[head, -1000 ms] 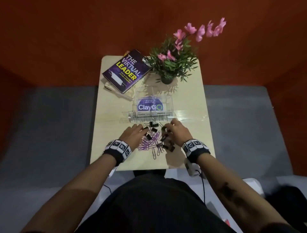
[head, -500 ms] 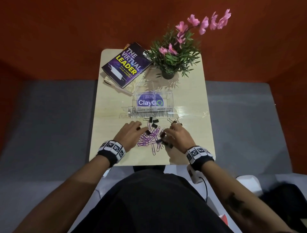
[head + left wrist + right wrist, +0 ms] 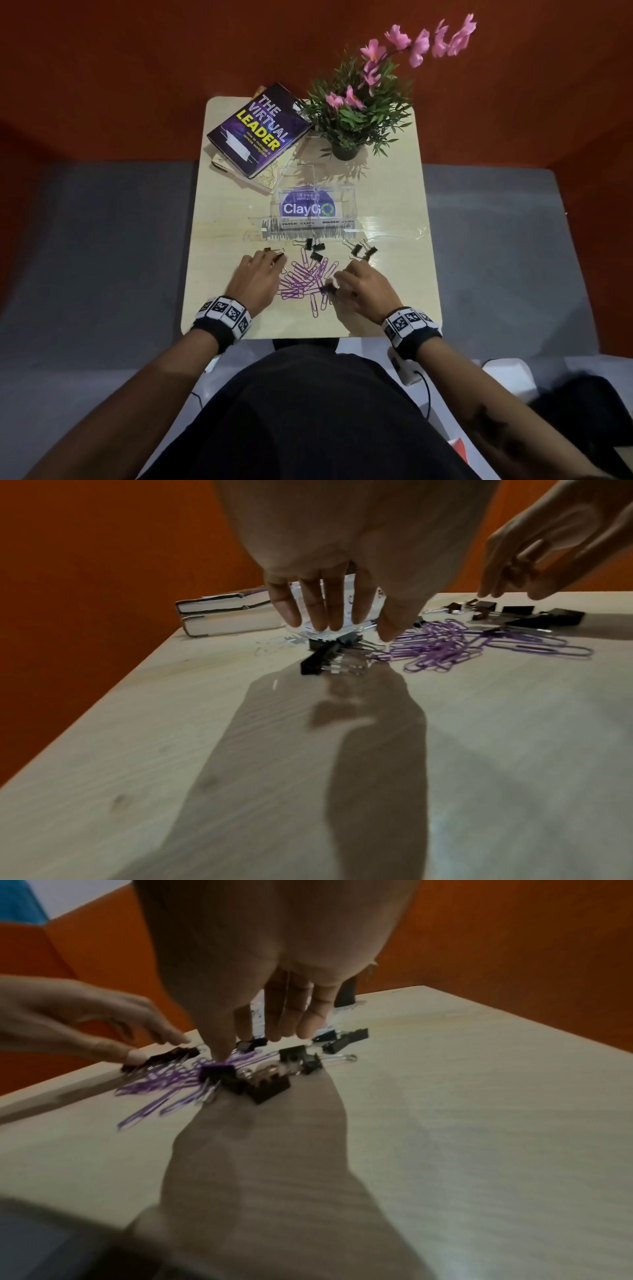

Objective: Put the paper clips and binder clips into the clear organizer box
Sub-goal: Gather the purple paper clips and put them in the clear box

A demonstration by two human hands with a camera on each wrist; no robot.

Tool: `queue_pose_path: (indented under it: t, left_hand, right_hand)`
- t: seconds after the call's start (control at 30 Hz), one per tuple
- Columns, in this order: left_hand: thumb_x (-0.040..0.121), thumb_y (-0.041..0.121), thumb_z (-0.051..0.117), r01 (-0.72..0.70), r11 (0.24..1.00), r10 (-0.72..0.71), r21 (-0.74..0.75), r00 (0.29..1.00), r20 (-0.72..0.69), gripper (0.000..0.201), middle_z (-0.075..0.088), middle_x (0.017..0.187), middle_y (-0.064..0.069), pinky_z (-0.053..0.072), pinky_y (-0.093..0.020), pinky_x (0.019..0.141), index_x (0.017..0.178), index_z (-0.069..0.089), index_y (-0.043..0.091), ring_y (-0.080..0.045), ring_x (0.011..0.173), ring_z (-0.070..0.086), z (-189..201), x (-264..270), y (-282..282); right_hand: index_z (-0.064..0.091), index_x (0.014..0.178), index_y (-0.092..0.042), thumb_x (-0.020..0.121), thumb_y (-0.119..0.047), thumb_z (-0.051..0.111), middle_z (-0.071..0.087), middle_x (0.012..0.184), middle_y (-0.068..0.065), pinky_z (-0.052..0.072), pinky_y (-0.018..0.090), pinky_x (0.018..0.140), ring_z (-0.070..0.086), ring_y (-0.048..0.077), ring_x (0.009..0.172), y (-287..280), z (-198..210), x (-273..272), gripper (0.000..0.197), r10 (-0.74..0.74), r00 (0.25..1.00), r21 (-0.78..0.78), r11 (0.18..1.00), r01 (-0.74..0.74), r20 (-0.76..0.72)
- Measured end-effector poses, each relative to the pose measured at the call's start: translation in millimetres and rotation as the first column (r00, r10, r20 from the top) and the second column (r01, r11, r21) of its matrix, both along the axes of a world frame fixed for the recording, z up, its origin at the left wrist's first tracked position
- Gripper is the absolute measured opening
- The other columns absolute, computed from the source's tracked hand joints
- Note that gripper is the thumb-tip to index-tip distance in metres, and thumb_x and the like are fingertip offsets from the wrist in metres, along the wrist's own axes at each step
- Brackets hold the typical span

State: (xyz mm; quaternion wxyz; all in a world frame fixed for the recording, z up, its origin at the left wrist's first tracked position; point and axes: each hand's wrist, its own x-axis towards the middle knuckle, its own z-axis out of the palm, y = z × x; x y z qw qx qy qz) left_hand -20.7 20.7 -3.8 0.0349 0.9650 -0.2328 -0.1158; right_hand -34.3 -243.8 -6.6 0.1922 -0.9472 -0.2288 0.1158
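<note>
I'm sorting: both my left hand (image 3: 257,278) and right hand (image 3: 363,287), fingers spread and holding nothing, flank the purple paper clips (image 3: 306,278) and binder clips (image 3: 315,247) just before the clear organizer box (image 3: 317,209); next, I'd pinch one.

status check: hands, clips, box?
Left hand open over binder clips. Right hand open, fingertips on the pile. Purple paper clips loose on table; clear organizer box behind. Nothing blocking.
</note>
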Motion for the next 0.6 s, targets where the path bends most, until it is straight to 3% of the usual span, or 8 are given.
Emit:
queue_pose_path:
  t: [0.1, 0.2, 0.33, 0.43, 0.5, 0.6]
  left_hand:
    - [0.080, 0.012, 0.067, 0.114, 0.993, -0.115, -0.013, 0.993, -0.022, 0.051, 0.058, 0.116, -0.014, 0.047, -0.044, 0.079, 0.128, 0.049, 0.010, -0.032, 0.099, 0.053, -5.6, -13.0, -7.0]
    - [0.080, 0.017, 0.067, 0.142, 0.990, -0.142, 0.003, 0.989, -0.047, 0.050, 0.059, 0.115, -0.012, 0.047, -0.043, 0.080, 0.127, 0.050, 0.013, -0.031, 0.099, 0.054, -7.2, -20.8, -10.3]
    - [0.080, 0.020, 0.067, 0.137, 0.990, -0.135, 0.027, 0.989, -0.056, 0.049, 0.059, 0.115, -0.012, 0.047, -0.044, 0.079, 0.125, 0.050, 0.012, -0.031, 0.098, 0.054, -7.1, -26.2, -14.0]
    - [0.082, 0.024, 0.065, 0.102, 0.994, -0.100, 0.028, 0.993, -0.065, 0.045, 0.060, 0.113, -0.013, 0.048, -0.045, 0.077, 0.122, 0.051, 0.010, -0.031, 0.096, 0.054, -7.9, -30.4, -20.3]
    - [0.085, 0.035, 0.063, 0.020, 1.000, -0.020, -0.009, 0.996, -0.092, 0.048, 0.060, 0.112, -0.014, 0.049, -0.044, 0.077, 0.122, 0.051, 0.007, -0.032, 0.097, 0.054, -9.4, -31.3, -23.1]
    - [0.079, 0.053, 0.065, -0.049, 0.998, 0.041, -0.043, 0.987, -0.156, 0.071, 0.058, 0.112, -0.017, 0.052, -0.043, 0.076, 0.124, 0.049, 0.001, -0.033, 0.096, 0.054, -10.9, -29.2, -29.2]
  right_hand:
    - [0.061, 0.110, -0.020, 0.091, -0.034, 0.061, 0.056, 0.090, 0.008, 0.048, 0.033, 0.056, 0.053, 0.025, 0.079, 6.5, -1.5, -9.1, 0.024, 0.084, 0.996, -0.025, 0.996, -0.085, -0.019]
    - [0.060, 0.115, -0.025, 0.095, -0.039, 0.054, 0.056, 0.094, 0.005, 0.050, 0.033, 0.056, 0.056, 0.025, 0.084, -1.9, -3.5, -7.0, 0.026, 0.014, 0.999, -0.031, 0.999, -0.015, -0.047]
    - [0.065, 0.107, -0.017, 0.095, -0.035, 0.054, 0.059, 0.093, 0.007, 0.048, 0.032, 0.050, 0.057, 0.026, 0.081, -12.7, -1.3, -2.4, 0.024, -0.027, 0.999, -0.032, 0.999, 0.026, -0.044]
    - [0.066, 0.098, -0.009, 0.090, -0.032, 0.043, 0.059, 0.087, 0.011, 0.047, 0.037, 0.051, 0.054, 0.032, 0.076, -17.9, 0.2, 0.0, 0.033, -0.076, 0.997, -0.031, 0.997, 0.075, -0.015]
    - [0.065, 0.097, -0.009, 0.084, -0.025, 0.049, 0.060, 0.088, 0.012, 0.046, 0.040, 0.057, 0.051, 0.031, 0.075, -15.2, -0.3, 2.3, 0.026, -0.105, 0.994, -0.046, 0.993, 0.106, 0.017]
    - [0.063, 0.101, -0.010, 0.077, -0.013, 0.065, 0.058, 0.090, 0.010, 0.044, 0.039, 0.064, 0.048, 0.027, 0.079, 6.6, -3.8, 8.3, 0.024, -0.104, 0.995, -0.093, 0.990, 0.104, 0.004]
